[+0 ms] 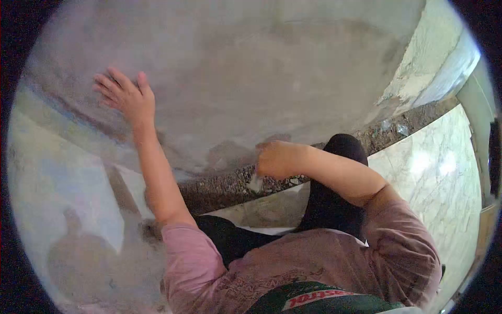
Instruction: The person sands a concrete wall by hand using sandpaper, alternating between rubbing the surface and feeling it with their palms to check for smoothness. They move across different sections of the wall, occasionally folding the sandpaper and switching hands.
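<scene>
My left hand [125, 98] is stretched out to the upper left, fingers spread, against or just in front of the grey plastered wall [272, 78]. Nothing shows in it. Low on the same wall, near its base, my right hand [281, 159] is closed with its fingers curled inward. A small pale patch shows just below it, and I cannot make out whether the hand holds anything. Darker, damp-looking patches mark the plaster around the right hand.
Along the wall's foot runs a strip of gravel and rubble [219, 192]. Shiny marble-look tiles [423, 162] cover the floor on the right. Rough pale plaster [426, 57] edges the wall at upper right. My bent dark-clothed knee [342, 149] is close to the wall.
</scene>
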Demonstrator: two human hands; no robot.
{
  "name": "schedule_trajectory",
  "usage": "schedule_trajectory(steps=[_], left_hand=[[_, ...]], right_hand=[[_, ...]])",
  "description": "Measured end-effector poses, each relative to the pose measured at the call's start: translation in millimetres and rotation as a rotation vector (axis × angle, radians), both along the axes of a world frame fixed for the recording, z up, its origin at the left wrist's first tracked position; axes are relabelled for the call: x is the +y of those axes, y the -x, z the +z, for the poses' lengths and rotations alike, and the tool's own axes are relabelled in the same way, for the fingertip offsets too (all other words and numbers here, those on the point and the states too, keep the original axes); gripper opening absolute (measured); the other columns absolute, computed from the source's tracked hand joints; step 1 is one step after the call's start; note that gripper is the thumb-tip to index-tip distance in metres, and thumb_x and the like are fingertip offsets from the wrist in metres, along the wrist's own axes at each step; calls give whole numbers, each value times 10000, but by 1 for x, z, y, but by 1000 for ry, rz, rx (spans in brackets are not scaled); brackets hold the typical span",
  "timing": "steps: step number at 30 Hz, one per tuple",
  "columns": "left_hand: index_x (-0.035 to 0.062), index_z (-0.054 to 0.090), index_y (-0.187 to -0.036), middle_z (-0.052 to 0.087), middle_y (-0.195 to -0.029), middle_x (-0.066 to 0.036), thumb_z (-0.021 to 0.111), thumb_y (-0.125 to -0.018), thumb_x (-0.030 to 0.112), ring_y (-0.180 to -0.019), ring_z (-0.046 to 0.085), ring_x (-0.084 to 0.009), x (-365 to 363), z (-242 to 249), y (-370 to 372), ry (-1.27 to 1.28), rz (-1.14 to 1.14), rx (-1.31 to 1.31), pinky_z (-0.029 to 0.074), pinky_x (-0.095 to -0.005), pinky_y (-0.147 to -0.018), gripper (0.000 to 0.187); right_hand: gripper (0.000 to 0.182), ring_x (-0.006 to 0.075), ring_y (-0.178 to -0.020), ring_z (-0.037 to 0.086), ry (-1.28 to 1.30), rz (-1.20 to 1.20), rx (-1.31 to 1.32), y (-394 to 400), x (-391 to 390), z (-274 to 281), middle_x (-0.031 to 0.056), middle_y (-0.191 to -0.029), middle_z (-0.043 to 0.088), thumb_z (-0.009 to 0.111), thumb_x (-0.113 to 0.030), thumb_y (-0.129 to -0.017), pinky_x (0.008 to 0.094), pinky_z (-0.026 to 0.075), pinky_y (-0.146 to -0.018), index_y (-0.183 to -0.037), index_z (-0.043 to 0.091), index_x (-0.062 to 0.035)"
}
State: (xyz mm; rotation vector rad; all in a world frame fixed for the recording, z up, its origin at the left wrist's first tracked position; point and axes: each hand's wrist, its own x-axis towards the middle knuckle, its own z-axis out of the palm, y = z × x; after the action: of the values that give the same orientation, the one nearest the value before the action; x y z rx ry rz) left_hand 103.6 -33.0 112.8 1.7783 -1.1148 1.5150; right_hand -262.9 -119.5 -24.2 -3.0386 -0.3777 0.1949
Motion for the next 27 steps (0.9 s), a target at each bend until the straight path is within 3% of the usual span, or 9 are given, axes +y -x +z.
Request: schedule_trajectory(steps=[5, 6, 8, 9, 13, 17, 20, 24, 27], left_hand=[[68, 201, -1676, 83, -1716, -324, 517, -1030, 561, -1554, 45, -604, -42, 3, 48, -33, -36, -36, 81, -772, -1184, 871], [72, 222, -1673, 100, -1714, -327, 528, -1021, 565, -1556, 57, -600, -50, 1, 60, -48, -60, -54, 77, -778, -1178, 873], [88, 257, -1667, 122, -1717, -311, 537, -1013, 568, -1559, 76, -588, -70, -9, 88, -114, -69, -68, 76, -782, -1176, 858], [105, 293, -1662, 144, -1721, -294, 546, -1004, 572, -1562, 94, -576, -77, -15, 102, -172, -85, -71, 76, -786, -1173, 845], [214, 370, -1648, 189, -1743, -198, 566, -990, 572, -1585, 117, -512, -104, -43, 165, -425, -228, -54, 83, -792, -1174, 775], [241, 373, -1649, 201, -1739, -201, 559, -988, 597, -1606, 126, -452, -111, -58, 166, -538, -159, -142, 105, -781, -1180, 774], [236, 378, -1647, 230, -1727, -212, 570, -982, 590, -1592, 160, -472, -97, -39, 154, -376, -261, -80, 118, -773, -1181, 777], [214, 393, -1634, 238, -1701, -261, 574, -987, 584, -1539, 237, -533, -67, -11, 119, -279, -68, -65, 164, -766, -1163, 767], [186, 351, -1652, 153, -1717, -290, 585, -987, 573, -1560, 159, -547, -54, -4, 101, -204, -73, -49, 140, -768, -1181, 804]], right_hand=[[309, 269, -1139, 713, -48, 70, -284, 24, -14, 25, 92, -1078, 763, 663, -151, -830, 555, 446, -1167, -1113, 785, -173], [309, 269, -1139, 713, -53, 78, -294, 27, -16, 30, 92, -1078, 763, 663, -151, -830, 555, 446, -1167, -1113, 785, -173], [382, 255, -1208, 698, -182, 47, -658, 38, -21, 41, 85, -1173, 762, 683, -107, -801, 590, 435, -1166, -1173, 760, -151], [382, 255, -1208, 698, -187, 59, -666, 42, -23, 50, 85, -1173, 762, 683, -107, -801, 590, 435, -1166, -1173, 760, -151], [480, 270, -1260, 687, -335, -175, -1048, 64, -34, 76, 106, -1254, 755, 672, 0, -734, 586, 402, -1174, -1191, 749, -123], [471, 303, -1277, 681, -359, -355, -1297, 78, -49, 83, 94, -1254, 764, 658, 37, -730, 584, 387, -1173, -1161, 764, -119], [436, 311, -1308, 659, -277, -478, -1401, 85, -62, 84, 74, -1253, 766, 679, 27, -740, 592, 383, -1178, -1133, 777, -133], [422, 328, -1340, 638, -116, -621, -1480, 84, -93, 69, 85, -1273, 762, 676, 57, -768, 594, 364, -1189, -1141, 779, -111], [378, 324, -1345, 634, -125, -658, -1628, 83, -121, 64, 87, -1288, 757, 672, 75, -838, 588, 372, -1177, -1162, 775, -91]])
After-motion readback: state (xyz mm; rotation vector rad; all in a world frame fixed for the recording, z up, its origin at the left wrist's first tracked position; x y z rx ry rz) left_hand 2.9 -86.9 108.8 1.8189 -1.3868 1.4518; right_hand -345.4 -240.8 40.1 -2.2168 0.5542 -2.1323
